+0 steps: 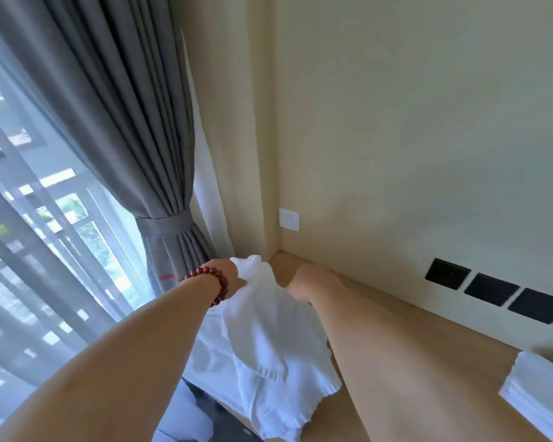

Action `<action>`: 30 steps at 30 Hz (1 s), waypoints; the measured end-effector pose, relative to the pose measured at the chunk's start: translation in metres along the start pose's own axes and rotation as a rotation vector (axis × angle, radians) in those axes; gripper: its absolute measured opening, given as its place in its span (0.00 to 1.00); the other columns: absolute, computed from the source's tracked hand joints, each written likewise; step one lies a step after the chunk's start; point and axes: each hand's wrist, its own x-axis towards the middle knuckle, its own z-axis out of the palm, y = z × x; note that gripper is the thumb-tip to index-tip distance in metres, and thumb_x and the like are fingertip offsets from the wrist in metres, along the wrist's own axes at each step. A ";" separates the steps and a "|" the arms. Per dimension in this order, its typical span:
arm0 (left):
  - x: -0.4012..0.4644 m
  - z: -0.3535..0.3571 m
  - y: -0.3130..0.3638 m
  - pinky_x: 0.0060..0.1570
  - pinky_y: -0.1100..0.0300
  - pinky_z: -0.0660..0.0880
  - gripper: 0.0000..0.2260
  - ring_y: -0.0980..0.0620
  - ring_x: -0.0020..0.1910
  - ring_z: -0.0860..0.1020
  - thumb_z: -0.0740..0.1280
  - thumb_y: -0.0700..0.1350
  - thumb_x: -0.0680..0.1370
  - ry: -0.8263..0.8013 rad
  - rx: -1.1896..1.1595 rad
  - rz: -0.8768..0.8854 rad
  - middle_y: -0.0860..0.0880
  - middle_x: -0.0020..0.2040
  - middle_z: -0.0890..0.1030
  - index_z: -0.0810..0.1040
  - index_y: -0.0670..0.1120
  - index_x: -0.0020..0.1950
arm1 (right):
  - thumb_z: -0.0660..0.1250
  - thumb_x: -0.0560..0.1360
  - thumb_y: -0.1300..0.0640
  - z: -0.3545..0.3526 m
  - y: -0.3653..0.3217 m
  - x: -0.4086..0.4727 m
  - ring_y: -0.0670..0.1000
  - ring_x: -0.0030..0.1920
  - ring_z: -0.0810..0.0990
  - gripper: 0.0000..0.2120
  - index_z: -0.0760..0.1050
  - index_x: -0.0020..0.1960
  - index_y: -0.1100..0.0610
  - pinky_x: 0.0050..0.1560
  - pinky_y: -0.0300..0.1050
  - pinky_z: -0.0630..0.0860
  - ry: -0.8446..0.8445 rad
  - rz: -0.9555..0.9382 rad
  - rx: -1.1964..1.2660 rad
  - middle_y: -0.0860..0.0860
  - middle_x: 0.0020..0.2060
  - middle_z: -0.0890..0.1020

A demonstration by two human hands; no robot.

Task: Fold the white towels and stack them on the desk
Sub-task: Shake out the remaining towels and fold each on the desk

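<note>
You have one view only, from the wide-angle camera on your head. It looks forward and slightly down into the room corner where the wall [412, 122] meets the window side, tilted so the table [396, 317] runs diagonally from the corner toward the lower right. It sits close: both forearms enter from the bottom edge and fill much of the lower frame, reaching to just short of the corner. The grey curtain [125, 122] and window [29, 218] take the left third, bent by the lens. The table's near edge is cut off at the bottom.
</note>
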 end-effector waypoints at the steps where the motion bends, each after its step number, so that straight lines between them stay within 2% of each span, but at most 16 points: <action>1: 0.005 0.006 -0.012 0.54 0.57 0.75 0.21 0.48 0.53 0.80 0.55 0.58 0.83 0.035 0.005 -0.001 0.48 0.53 0.82 0.81 0.46 0.57 | 0.65 0.76 0.48 0.012 -0.010 0.013 0.54 0.50 0.79 0.06 0.71 0.44 0.49 0.45 0.45 0.72 0.010 0.031 0.031 0.50 0.47 0.78; 3: 0.005 0.016 -0.030 0.58 0.57 0.74 0.19 0.49 0.58 0.79 0.57 0.56 0.83 0.051 -0.021 -0.006 0.49 0.58 0.82 0.81 0.47 0.61 | 0.65 0.74 0.44 0.025 -0.029 0.029 0.54 0.46 0.79 0.11 0.76 0.48 0.51 0.42 0.45 0.71 0.045 -0.018 0.081 0.50 0.46 0.80; 6: 0.009 0.020 -0.037 0.57 0.56 0.76 0.16 0.49 0.56 0.80 0.61 0.55 0.82 0.028 -0.083 -0.050 0.49 0.59 0.82 0.81 0.49 0.62 | 0.63 0.78 0.44 0.034 -0.047 0.039 0.56 0.48 0.78 0.17 0.78 0.57 0.56 0.47 0.46 0.70 -0.043 -0.111 0.085 0.53 0.48 0.80; 8: 0.014 0.021 -0.037 0.52 0.56 0.77 0.15 0.50 0.50 0.79 0.63 0.53 0.82 0.046 -0.136 -0.060 0.49 0.55 0.83 0.82 0.47 0.61 | 0.62 0.78 0.44 0.043 -0.049 0.041 0.54 0.51 0.79 0.16 0.78 0.57 0.54 0.47 0.45 0.70 0.018 -0.110 0.109 0.50 0.46 0.79; 9: 0.014 0.021 -0.037 0.50 0.57 0.78 0.14 0.50 0.48 0.78 0.62 0.52 0.82 0.062 -0.136 -0.058 0.49 0.54 0.82 0.81 0.46 0.61 | 0.63 0.77 0.42 0.048 -0.049 0.041 0.53 0.54 0.80 0.17 0.78 0.57 0.53 0.47 0.44 0.70 0.083 -0.102 0.138 0.49 0.49 0.80; 11: 0.017 0.029 -0.036 0.50 0.58 0.78 0.14 0.49 0.52 0.79 0.58 0.47 0.84 0.141 -0.213 -0.068 0.49 0.55 0.80 0.78 0.45 0.65 | 0.65 0.75 0.39 0.054 -0.049 0.035 0.52 0.60 0.77 0.20 0.77 0.59 0.51 0.47 0.44 0.70 0.224 -0.122 0.159 0.48 0.56 0.78; 13: 0.013 0.031 -0.032 0.53 0.57 0.78 0.15 0.46 0.56 0.78 0.54 0.43 0.85 0.132 -0.251 -0.066 0.47 0.58 0.79 0.75 0.44 0.68 | 0.66 0.75 0.39 0.060 -0.049 0.036 0.51 0.58 0.77 0.20 0.76 0.59 0.51 0.45 0.44 0.69 0.294 -0.202 0.135 0.48 0.57 0.77; 15: 0.014 0.025 -0.024 0.49 0.59 0.76 0.16 0.46 0.56 0.79 0.54 0.44 0.85 0.077 -0.303 -0.091 0.45 0.59 0.80 0.76 0.43 0.67 | 0.65 0.76 0.39 0.063 -0.050 0.034 0.52 0.54 0.78 0.19 0.76 0.58 0.51 0.45 0.45 0.72 0.271 -0.285 0.119 0.47 0.55 0.77; 18: 0.028 0.018 -0.016 0.36 0.61 0.73 0.17 0.47 0.46 0.78 0.60 0.49 0.83 -0.042 -0.497 -0.182 0.43 0.55 0.83 0.79 0.39 0.64 | 0.64 0.74 0.34 0.069 -0.051 0.029 0.52 0.56 0.77 0.25 0.75 0.62 0.50 0.48 0.46 0.71 0.156 -0.339 0.073 0.48 0.55 0.78; 19: 0.030 0.018 -0.014 0.36 0.60 0.74 0.19 0.47 0.45 0.78 0.61 0.52 0.82 -0.070 -0.570 -0.199 0.44 0.51 0.83 0.80 0.39 0.62 | 0.64 0.72 0.31 0.072 -0.053 0.027 0.52 0.56 0.77 0.29 0.75 0.63 0.51 0.50 0.47 0.72 0.152 -0.342 0.054 0.48 0.55 0.78; 22: 0.026 0.020 -0.007 0.49 0.55 0.81 0.27 0.47 0.47 0.81 0.61 0.68 0.76 -0.156 -0.712 -0.264 0.46 0.51 0.82 0.79 0.46 0.57 | 0.66 0.68 0.27 0.074 -0.060 0.018 0.53 0.58 0.75 0.36 0.75 0.64 0.53 0.57 0.49 0.74 0.203 -0.334 0.054 0.50 0.55 0.78; 24: 0.026 0.018 -0.004 0.48 0.54 0.82 0.29 0.48 0.43 0.82 0.61 0.72 0.74 -0.157 -0.655 -0.214 0.45 0.50 0.82 0.79 0.47 0.55 | 0.68 0.71 0.32 0.072 -0.065 0.017 0.55 0.58 0.75 0.33 0.74 0.65 0.55 0.59 0.51 0.74 0.225 -0.322 0.077 0.53 0.56 0.79; 26: 0.026 0.013 0.001 0.42 0.57 0.80 0.28 0.48 0.37 0.79 0.60 0.69 0.77 -0.106 -0.571 -0.156 0.44 0.47 0.83 0.79 0.44 0.57 | 0.67 0.75 0.40 0.071 -0.069 0.020 0.56 0.58 0.77 0.26 0.73 0.65 0.56 0.54 0.50 0.74 0.232 -0.282 0.090 0.54 0.55 0.79; 28: 0.026 0.007 0.007 0.43 0.57 0.76 0.27 0.47 0.40 0.78 0.60 0.64 0.80 -0.043 -0.545 -0.131 0.43 0.46 0.82 0.78 0.41 0.60 | 0.64 0.77 0.50 0.067 -0.068 0.026 0.57 0.56 0.79 0.16 0.74 0.62 0.56 0.46 0.47 0.71 0.191 -0.236 0.152 0.54 0.54 0.80; 30: 0.023 0.001 0.013 0.41 0.58 0.74 0.27 0.47 0.40 0.78 0.61 0.62 0.80 -0.031 -0.583 -0.166 0.44 0.42 0.81 0.78 0.39 0.61 | 0.62 0.78 0.57 0.057 -0.062 0.028 0.58 0.53 0.81 0.12 0.76 0.60 0.57 0.45 0.47 0.74 0.111 -0.234 0.201 0.55 0.52 0.81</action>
